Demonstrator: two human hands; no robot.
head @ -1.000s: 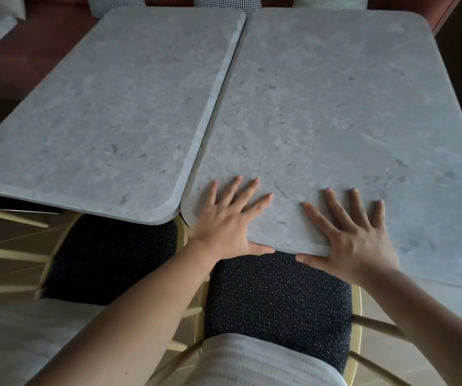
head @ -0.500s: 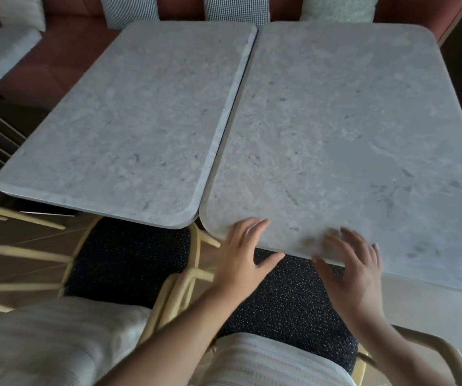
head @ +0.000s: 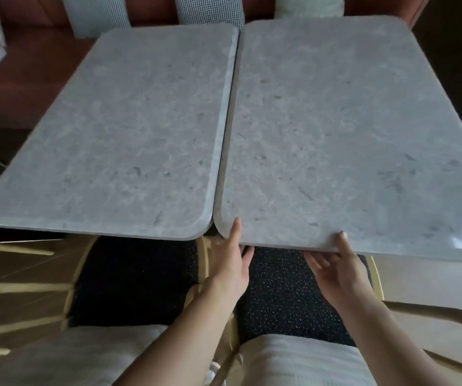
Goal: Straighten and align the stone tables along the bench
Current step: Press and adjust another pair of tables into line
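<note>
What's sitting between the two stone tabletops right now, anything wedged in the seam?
Nothing: in the head view only a thin dark gap separates the left tabletop from the right tabletop, widening slightly at the rounded near corners.

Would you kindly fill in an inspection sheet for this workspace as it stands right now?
Surface: both grey stone tops bare, no items on them.
Job's things: left table and right table side by side, thin seam between; their near edges are not level.
Clutter: nothing seen.
Hands: left hand and right hand grip the right table's near edge, thumbs on top, fingers underneath.
Cables: nothing seen.
Surroundings: red bench with cushions behind the tables; dark speckled chair seat with pale frame below the hands.
</note>
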